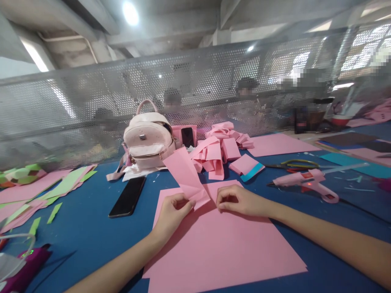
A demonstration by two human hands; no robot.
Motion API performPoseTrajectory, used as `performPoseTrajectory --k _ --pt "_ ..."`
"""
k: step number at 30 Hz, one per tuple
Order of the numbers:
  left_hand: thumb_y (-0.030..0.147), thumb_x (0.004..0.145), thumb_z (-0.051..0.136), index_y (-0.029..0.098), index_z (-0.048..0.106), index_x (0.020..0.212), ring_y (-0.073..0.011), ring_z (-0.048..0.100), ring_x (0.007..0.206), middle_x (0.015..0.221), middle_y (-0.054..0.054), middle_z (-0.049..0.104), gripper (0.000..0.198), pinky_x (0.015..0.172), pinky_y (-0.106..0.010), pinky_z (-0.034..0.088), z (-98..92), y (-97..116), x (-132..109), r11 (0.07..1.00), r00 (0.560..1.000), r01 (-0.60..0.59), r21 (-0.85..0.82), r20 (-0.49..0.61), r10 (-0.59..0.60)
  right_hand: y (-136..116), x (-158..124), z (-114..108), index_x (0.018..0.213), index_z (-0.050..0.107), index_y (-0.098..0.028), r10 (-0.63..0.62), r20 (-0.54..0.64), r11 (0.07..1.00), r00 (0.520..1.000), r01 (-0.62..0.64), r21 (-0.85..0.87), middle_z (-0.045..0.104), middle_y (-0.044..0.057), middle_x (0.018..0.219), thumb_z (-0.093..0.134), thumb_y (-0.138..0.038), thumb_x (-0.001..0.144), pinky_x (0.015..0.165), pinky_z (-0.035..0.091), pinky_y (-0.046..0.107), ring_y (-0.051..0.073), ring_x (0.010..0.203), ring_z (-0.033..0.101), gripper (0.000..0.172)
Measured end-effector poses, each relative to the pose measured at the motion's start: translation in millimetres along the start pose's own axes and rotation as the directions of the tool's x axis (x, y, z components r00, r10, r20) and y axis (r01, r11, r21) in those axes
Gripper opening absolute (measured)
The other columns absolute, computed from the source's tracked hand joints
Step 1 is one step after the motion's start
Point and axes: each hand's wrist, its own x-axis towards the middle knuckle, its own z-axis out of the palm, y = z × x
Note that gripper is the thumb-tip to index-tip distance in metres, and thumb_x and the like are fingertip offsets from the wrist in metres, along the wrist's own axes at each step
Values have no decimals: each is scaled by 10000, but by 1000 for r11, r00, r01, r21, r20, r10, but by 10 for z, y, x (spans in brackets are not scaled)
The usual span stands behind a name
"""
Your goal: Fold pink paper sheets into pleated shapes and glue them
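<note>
My left hand [175, 209] pinches a folded strip of pink paper [187, 173] near its lower end, and the strip's long part slants up and to the left. To the right of that strip, my right hand [236, 200] is closed with curled fingers, just above the large pink sheets [226, 248]. A small gap separates it from the strip, and nothing shows in its fingers. The large sheets lie slightly askew on each other beneath both hands.
Behind my hands are a heap of folded pink paper pieces [210, 152], a pale pink backpack [149, 138] and a pink notepad [246, 165]. A black phone [127, 197] lies left. A pink glue gun [305, 183] and scissors [299, 164] lie right. A perforated metal screen [201, 81] stands behind.
</note>
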Motion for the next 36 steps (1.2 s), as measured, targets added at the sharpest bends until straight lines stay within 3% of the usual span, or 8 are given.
performPoseTrajectory --k 12,18,23,29,36 --pt "391 822 677 154 617 616 -128 506 609 601 10 569 319 583 -229 359 -2 -1 -16 1000 1000 2 7 2 -2 -3 -18 -4 760 755 -160 -32 65 994 997 39 -106 679 40 795 658 -176 843 659 455 260 155 706 616 128" --pt "405 813 673 151 626 628 -144 536 621 609 -2 585 318 591 -236 378 -4 1 -27 1000 1000 8 -7 12 -8 14 -29 -34 750 764 -161 -16 106 999 994 21 -47 686 32 786 691 -180 812 650 472 241 151 706 633 98" --pt "390 804 683 156 624 617 -146 543 615 606 -4 600 306 587 -236 380 2 22 -30 1000 1000 -4 -7 0 4 38 -27 -2 793 765 -143 17 78 999 997 -19 33 703 52 808 656 -255 864 681 516 245 171 746 677 172" --pt "381 812 688 159 623 617 -145 539 606 596 3 592 303 585 -236 388 8 11 -23 1000 1000 -9 -19 0 9 27 -28 18 789 780 -157 12 48 1000 999 -12 -2 689 51 800 689 -253 840 681 480 265 173 738 643 142" --pt "366 829 681 155 624 622 -138 537 612 604 6 590 301 585 -229 377 3 0 -34 1000 1000 -20 -17 5 20 -31 -56 0 727 763 -165 11 107 999 994 -16 52 692 36 772 712 -220 792 664 466 254 160 714 631 99"
